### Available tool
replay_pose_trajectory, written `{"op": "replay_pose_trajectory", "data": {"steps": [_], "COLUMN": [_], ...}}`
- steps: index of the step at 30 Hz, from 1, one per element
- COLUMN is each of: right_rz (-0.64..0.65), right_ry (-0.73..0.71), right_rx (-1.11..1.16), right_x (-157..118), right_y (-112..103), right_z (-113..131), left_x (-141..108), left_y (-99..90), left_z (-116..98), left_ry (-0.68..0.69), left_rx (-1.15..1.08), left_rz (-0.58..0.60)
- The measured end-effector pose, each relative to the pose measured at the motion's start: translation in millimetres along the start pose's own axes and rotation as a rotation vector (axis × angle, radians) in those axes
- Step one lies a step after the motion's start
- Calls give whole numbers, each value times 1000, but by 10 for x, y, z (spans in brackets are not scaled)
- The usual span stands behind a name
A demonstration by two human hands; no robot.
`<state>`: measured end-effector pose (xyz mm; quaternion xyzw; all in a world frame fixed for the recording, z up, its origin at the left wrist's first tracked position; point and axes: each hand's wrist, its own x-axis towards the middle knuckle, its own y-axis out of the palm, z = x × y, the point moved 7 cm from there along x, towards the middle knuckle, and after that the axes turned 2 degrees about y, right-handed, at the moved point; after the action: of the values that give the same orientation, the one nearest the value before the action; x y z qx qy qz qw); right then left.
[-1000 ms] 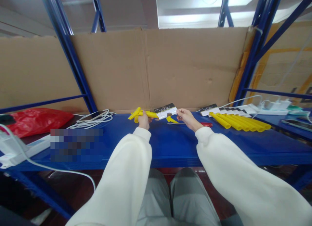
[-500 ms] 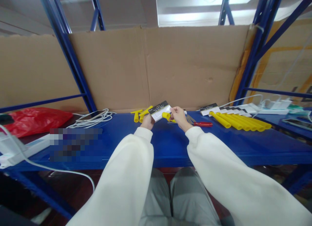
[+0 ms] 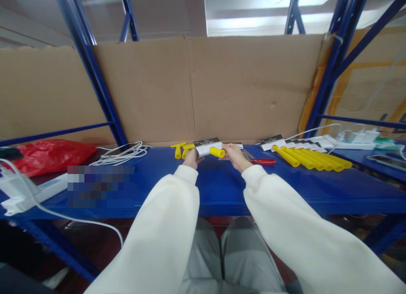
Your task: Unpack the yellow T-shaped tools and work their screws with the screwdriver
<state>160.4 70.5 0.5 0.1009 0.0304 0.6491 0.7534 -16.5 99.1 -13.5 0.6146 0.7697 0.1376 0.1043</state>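
Note:
Between both hands, just above the blue table, is a black-and-white printed card point(image 3: 207, 146) with a short yellow tube point(image 3: 217, 152) at its front. My left hand point(image 3: 191, 159) is closed on the card's left end. At the right end, my right hand point(image 3: 235, 156) has its fingers closed at the card's edge, close to the tube; its fingertips are partly hidden. Several yellow pieces point(image 3: 178, 151), one of them T-shaped, lie behind my left hand. Right of my right hand rests a red-handled tool point(image 3: 264, 161).
On the right, several yellow tubes on cards point(image 3: 312, 159) lie in an overlapping row. White cable point(image 3: 123, 153), a red plastic bag point(image 3: 57, 155) and a power strip point(image 3: 38, 194) occupy the left. Cardboard point(image 3: 222, 87) stands behind the blue table point(image 3: 222, 197); a phone point(image 3: 387, 162) lies far right.
The card has turned from a slanted, raised pose to a flatter, more level one. The yellow tube now shows more of its side, and my right hand has dropped slightly.

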Motion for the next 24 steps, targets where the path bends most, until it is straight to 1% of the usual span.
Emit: {"op": "replay_pose_trajectory", "data": {"steps": [3, 5, 8, 11, 13, 15, 18, 22, 24], "right_rz": [-6, 32, 197, 366, 424, 455, 440, 328, 298], "right_ry": [-48, -52, 8, 94, 125, 138, 142, 130, 109], "right_rx": [-13, -19, -1, 9, 14, 26, 46, 79, 120], "right_x": [88, 116, 61, -78, -157, -204, -210, -130, -83], "right_y": [-30, -26, 62, 174, 225, 265, 288, 226, 194], "right_z": [-28, -47, -66, -60, -42, -26, -18, -30, -34], "left_x": [-50, -77, -86, -59, -42, -40, -68, -125, -145], "left_y": [-28, -26, -14, -28, -56, -65, -22, 35, 57], "left_z": [31, 21, 7, -7, -22, -41, -65, -94, -95], "left_ry": [-57, -45, -19, 8, 31, 47, 32, -19, -51], "left_rx": [45, 49, 26, -43, -98, -149, -208, -278, -306], "left_rz": [-15, -20, -16, -29, -63, -81, -68, -63, -37]}}
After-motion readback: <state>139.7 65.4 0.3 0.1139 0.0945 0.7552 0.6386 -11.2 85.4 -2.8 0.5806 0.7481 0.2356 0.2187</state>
